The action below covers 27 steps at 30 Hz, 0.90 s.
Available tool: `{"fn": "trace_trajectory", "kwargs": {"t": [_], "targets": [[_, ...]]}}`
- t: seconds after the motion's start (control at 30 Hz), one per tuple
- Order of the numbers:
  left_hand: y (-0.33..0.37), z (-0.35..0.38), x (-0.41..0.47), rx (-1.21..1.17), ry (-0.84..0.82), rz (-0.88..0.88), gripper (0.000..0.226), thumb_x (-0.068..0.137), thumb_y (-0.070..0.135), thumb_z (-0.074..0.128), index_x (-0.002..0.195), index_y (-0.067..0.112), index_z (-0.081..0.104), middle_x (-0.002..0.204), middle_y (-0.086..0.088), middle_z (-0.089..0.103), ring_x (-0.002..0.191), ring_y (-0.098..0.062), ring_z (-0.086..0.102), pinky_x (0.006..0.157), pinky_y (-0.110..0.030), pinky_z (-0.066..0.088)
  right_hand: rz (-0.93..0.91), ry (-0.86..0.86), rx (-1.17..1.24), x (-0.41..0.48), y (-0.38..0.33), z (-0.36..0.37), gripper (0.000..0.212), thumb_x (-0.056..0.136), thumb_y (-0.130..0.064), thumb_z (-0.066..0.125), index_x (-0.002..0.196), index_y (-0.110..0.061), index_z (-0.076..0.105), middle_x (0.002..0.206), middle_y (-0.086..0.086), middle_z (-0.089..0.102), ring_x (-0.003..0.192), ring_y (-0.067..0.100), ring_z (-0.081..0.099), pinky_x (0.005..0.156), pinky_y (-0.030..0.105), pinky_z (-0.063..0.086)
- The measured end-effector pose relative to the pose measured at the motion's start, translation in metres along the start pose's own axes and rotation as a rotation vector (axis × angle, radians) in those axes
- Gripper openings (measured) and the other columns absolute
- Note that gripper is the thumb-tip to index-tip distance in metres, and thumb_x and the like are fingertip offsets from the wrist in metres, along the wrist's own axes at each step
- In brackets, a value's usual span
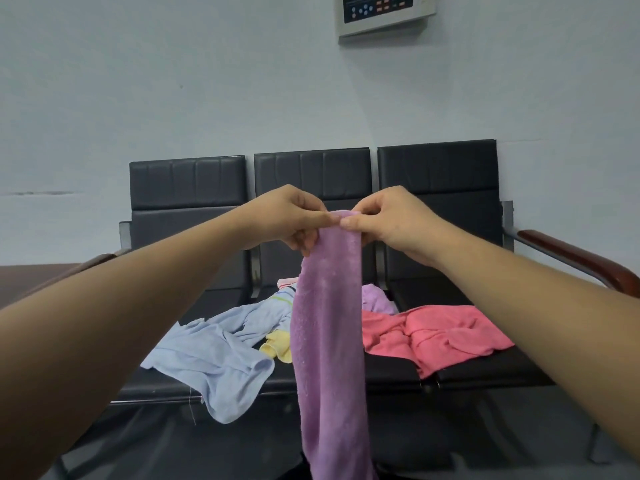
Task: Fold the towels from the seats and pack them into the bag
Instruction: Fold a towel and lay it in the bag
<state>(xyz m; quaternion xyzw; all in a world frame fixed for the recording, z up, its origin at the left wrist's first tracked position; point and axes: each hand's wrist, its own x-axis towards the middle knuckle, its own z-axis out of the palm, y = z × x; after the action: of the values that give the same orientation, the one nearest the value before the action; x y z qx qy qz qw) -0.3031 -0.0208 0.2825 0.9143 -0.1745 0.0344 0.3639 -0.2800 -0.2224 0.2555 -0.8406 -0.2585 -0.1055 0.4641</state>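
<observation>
Left hand (294,220) and right hand (391,223) pinched the purple towel (329,341) mid-fold; below them a blue towel (214,355), pink towel (440,334) and others lay unfolded on the seats (502,372), bag unseen.

Head-worn view, looking forward and down — close over seats (450,368)

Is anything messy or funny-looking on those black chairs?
Yes. The towels lie crumpled, not folded: the light blue towel sprawls over the seats, one end drooping off the front edge, and the pink towel is bunched up further right. The purple towel hangs straight, pinched by the left hand and right hand. Nothing looks torn or spilled.
</observation>
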Motion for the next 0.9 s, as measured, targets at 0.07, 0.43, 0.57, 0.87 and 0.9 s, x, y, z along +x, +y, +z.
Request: {"fn": "trace_trajectory", "kwargs": {"t": [0.07, 0.43, 0.57, 0.87, 0.9], "targets": [[-0.013, -0.003, 0.001, 0.106, -0.061, -0.035, 0.017, 0.092, 0.039, 0.072, 0.08, 0.027, 0.077, 0.075, 0.008, 0.07, 0.073, -0.013, 0.064, 0.075, -0.03, 0.052, 0.045, 0.012, 0.227, -0.002, 0.005, -0.004, 0.011, 0.091, -0.007, 0.073, 0.083, 0.001, 0.074, 0.087, 0.019, 0.073, 0.08, 0.033, 0.069, 0.088, 0.043, 0.059], [-0.052, -0.001, -0.01, -0.138, 0.16, -0.049, 0.02, 0.09, 0.016, 0.076, 0.099, -0.001, 0.073, 0.094, -0.012, 0.078, 0.089, -0.02, 0.077, 0.085, -0.026, 0.061, 0.316, 0.251, 0.526, -0.003, 0.052, -0.02, 0.022, 0.08, 0.013, 0.075, 0.087, -0.007, 0.068, 0.095, 0.015, 0.07, 0.086, 0.028, 0.072, 0.072, 0.035, 0.061], [-0.041, -0.005, -0.003, -0.629, 0.312, 0.089, 0.021, 0.091, 0.007, 0.07, 0.112, 0.01, 0.069, 0.083, -0.008, 0.071, 0.075, -0.015, 0.069, 0.075, -0.025, 0.061, 0.223, 0.142, 0.947, 0.002, 0.038, -0.04, 0.025, 0.092, 0.0, 0.066, 0.117, 0.0, 0.071, 0.107, 0.015, 0.074, 0.1, 0.023, 0.074, 0.083, 0.031, 0.061], [-0.066, 0.019, -0.003, -0.376, 0.248, -0.046, 0.019, 0.091, 0.012, 0.074, 0.1, -0.005, 0.072, 0.091, -0.017, 0.075, 0.082, -0.018, 0.072, 0.074, -0.021, 0.058, 0.241, 0.11, 0.558, -0.007, 0.066, -0.024, 0.016, 0.08, -0.009, 0.08, 0.096, -0.008, 0.077, 0.097, 0.008, 0.077, 0.094, 0.022, 0.072, 0.099, 0.042, 0.055], [-0.063, 0.021, -0.002, -0.424, 0.246, -0.012, 0.017, 0.091, 0.012, 0.074, 0.098, -0.004, 0.072, 0.088, -0.014, 0.073, 0.082, -0.018, 0.07, 0.076, -0.023, 0.058, 0.187, 0.067, 0.636, -0.008, 0.065, -0.024, 0.02, 0.078, -0.012, 0.08, 0.098, -0.009, 0.076, 0.099, 0.007, 0.076, 0.097, 0.022, 0.071, 0.097, 0.041, 0.056]]}}
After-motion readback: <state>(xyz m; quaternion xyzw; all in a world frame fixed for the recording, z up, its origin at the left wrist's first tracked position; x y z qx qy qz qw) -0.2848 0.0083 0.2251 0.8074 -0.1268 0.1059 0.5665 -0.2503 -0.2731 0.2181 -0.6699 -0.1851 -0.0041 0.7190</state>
